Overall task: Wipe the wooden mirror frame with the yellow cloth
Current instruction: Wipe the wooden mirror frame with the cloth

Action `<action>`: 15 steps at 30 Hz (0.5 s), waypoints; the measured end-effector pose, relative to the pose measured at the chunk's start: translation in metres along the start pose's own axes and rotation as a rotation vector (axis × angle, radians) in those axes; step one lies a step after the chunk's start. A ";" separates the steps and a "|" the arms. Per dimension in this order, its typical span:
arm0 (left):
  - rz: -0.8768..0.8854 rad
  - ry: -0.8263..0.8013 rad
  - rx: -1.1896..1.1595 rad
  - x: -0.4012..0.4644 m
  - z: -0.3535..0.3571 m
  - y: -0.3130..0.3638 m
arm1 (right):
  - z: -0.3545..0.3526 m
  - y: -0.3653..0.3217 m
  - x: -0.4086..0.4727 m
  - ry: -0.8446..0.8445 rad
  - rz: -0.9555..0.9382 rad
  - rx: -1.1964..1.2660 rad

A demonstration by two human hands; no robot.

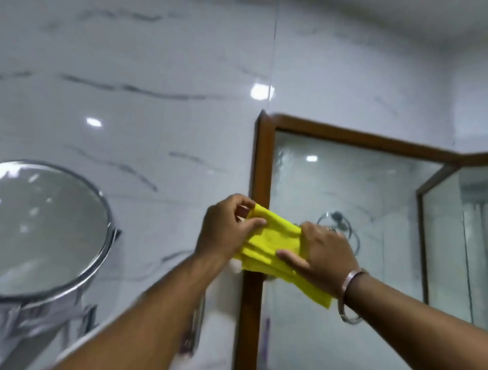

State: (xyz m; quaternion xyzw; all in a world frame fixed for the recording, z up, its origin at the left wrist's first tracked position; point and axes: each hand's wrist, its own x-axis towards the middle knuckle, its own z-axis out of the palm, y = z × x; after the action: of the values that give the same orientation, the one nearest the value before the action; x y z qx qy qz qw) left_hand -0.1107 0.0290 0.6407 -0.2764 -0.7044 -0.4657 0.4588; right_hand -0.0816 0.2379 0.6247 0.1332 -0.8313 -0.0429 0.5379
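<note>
The wooden mirror frame (262,163) is dark brown and runs up the left side and along the top of a wall mirror. A yellow cloth (271,243) is stretched between both hands in front of the frame's left upright. My left hand (226,229) pinches the cloth's upper left corner with thumb and fingers. My right hand (321,256), with a metal bangle on the wrist, grips the cloth's right part. Folds of cloth hang down past the right wrist. The cloth hides a short stretch of the frame.
A round chrome-rimmed magnifying mirror (42,228) juts from the marble-tiled wall (158,67) at the lower left. The mirror glass (344,195) reflects a towel ring and a second framed pane at the right.
</note>
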 end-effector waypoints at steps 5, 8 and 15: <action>0.184 0.183 0.204 0.112 -0.018 0.047 | -0.024 0.033 0.112 0.247 0.038 -0.194; 0.225 0.239 0.205 0.166 -0.017 0.069 | -0.030 0.046 0.172 0.346 0.110 -0.094; 0.340 0.295 0.625 0.185 -0.001 0.057 | -0.010 0.051 0.215 0.357 -0.348 -0.305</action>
State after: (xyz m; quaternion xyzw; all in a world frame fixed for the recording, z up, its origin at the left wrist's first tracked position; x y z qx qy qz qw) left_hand -0.1422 0.0443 0.8310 -0.1661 -0.6829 -0.1808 0.6880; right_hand -0.1648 0.2304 0.8296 0.1967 -0.6721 -0.2347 0.6741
